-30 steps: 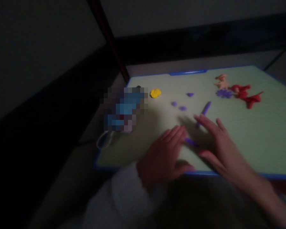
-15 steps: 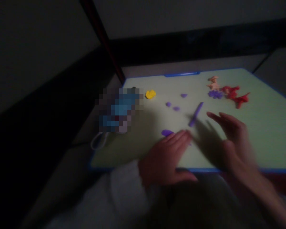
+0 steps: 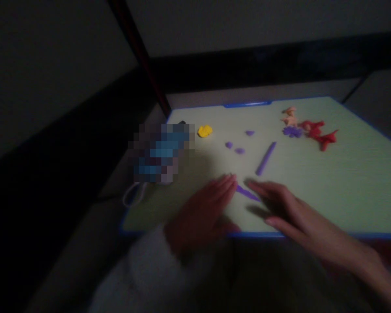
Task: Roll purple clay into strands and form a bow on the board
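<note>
On the pale board (image 3: 345,191), a thin purple clay strip (image 3: 247,193) lies slanted near the front edge. My left hand (image 3: 207,208) is flat with fingers outstretched, its fingertips over the strip's left end, hiding part of it. Close to the strip's right end is my right hand (image 3: 288,208), thumb and fingers apart and nothing between them. Just beyond it rests a thicker purple clay roll (image 3: 266,158). Farther back are small purple clay pieces, among them one rounded lump (image 3: 229,144) and one flatter bit (image 3: 240,151).
A yellow clay piece (image 3: 205,131) sits at the back left, beside a pixelated bluish object (image 3: 164,150) with a white cord loop (image 3: 133,195). Towards the back right are a purple scalloped piece (image 3: 292,131), peach shapes (image 3: 289,118) and red shapes (image 3: 326,140). Blue trim (image 3: 257,234) edges the board.
My left hand has moved left, uncovering more of the purple strip. My right hand has come left and down, close to the strip's right end. The other clay pieces stay in place.
</note>
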A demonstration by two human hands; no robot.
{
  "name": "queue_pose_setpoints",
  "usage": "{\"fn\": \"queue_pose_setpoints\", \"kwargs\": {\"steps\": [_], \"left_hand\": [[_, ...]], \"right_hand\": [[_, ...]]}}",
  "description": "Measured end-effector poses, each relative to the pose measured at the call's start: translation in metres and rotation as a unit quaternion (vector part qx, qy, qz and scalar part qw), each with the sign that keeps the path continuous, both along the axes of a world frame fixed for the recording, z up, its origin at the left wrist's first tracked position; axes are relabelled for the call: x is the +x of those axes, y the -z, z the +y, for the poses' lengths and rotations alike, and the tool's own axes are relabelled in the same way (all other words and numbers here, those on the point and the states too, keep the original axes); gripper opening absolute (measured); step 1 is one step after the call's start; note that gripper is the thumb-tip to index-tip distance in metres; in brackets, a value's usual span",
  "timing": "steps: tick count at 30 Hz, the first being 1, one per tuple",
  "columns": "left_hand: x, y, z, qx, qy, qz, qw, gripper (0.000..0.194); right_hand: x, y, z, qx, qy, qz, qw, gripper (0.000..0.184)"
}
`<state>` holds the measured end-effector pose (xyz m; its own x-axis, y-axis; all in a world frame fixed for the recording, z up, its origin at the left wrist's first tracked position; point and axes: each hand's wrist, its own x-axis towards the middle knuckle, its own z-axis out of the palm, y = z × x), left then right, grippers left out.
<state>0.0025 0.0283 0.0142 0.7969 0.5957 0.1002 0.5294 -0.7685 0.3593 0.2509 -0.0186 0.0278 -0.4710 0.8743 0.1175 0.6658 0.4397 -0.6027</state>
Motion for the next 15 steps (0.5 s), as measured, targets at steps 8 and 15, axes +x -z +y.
{"fn": "queue_pose_setpoints", "kwargs": {"steps": [8,15], "left_hand": [[0.0039,-0.0006,0.0012,-0.004,0.003,0.029,1.000,0.079],[0.0033,-0.0010,-0.0001,-0.006,-0.002,0.016,1.000,0.079]], "right_hand": [[-0.0057,0.0034,0.0083,0.072,-0.035,-0.056,0.995,0.053],[-0.0046,0.0077,0.0093,0.120,-0.083,-0.088,0.985,0.071]]}}
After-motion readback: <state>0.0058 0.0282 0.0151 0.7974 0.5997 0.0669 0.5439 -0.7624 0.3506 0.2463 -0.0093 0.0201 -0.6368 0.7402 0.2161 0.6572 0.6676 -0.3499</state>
